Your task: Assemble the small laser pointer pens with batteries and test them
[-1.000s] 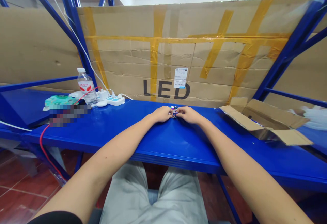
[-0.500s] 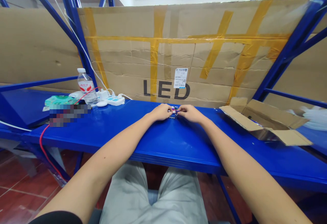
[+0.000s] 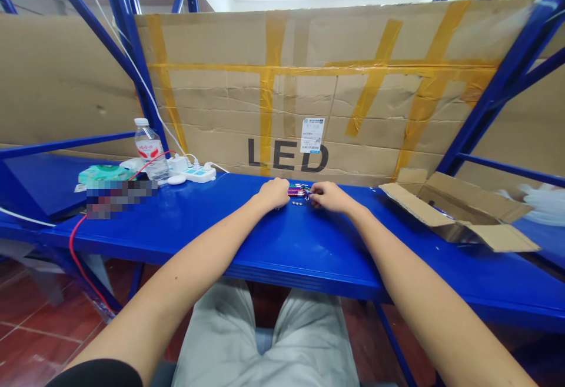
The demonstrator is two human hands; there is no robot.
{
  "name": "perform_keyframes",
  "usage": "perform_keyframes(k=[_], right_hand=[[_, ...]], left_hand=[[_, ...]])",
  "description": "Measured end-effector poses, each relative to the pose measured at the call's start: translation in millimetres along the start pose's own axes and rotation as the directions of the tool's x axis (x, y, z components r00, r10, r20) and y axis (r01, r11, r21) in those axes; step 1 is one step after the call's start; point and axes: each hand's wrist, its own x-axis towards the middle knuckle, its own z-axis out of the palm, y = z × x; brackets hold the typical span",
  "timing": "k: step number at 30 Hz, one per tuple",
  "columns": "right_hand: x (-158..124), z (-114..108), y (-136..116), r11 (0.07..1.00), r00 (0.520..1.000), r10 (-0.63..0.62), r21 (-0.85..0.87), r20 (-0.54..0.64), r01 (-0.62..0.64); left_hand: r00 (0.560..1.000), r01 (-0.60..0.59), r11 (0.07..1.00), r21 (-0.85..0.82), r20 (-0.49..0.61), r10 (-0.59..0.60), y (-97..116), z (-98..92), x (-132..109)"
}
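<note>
Several slim, shiny metallic tubes (image 3: 296, 192), red-purple and green, lie side by side on the blue table (image 3: 282, 240). Just left of them rests my left hand (image 3: 272, 193), its fingers curled downward and mostly hidden behind its back. My right hand (image 3: 329, 196) is at their right end, thumb and fingers pinched together at a small, shiny purple-and-silver piece (image 3: 308, 195), too small to make out. In front of the tubes, between my hands, sit several small round silver pieces (image 3: 297, 203).
An open cardboard box (image 3: 459, 213) stands on the right. At the left are a water bottle (image 3: 151, 152), a white power strip (image 3: 199, 173), a green packet (image 3: 106, 173) and a red cable (image 3: 73, 246). A large taped cardboard sheet (image 3: 229, 104) stands behind the table.
My left hand has moved slightly left, away from the tubes, and my right hand slightly right. More of the tubes and the silver pieces now shows between them.
</note>
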Motion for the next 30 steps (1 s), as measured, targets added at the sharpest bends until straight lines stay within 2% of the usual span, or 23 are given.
perform_keyframes(k=[6,17,24,30], right_hand=[[-2,-1,-4,1.0,0.999,0.015,0.022,0.036,-0.016],[-3,0,-6,0.998,0.999,0.022,0.059,0.037,-0.024],[-2,0,-5,0.999,0.999,0.008,0.046,0.044,-0.01],[-1,1,-2,0.999,0.999,-0.003,0.033,0.047,0.002]], left_hand=[[0.989,0.097,0.992,-0.084,0.116,-0.087,1,0.5,2],[0.983,0.18,0.97,-0.165,0.058,-0.173,-1,-9.5,-6],[0.934,0.308,0.898,-0.315,0.28,-0.222,3,-16.9,-4],[0.916,0.331,0.865,-0.378,0.349,-0.198,5,-16.1,-4]])
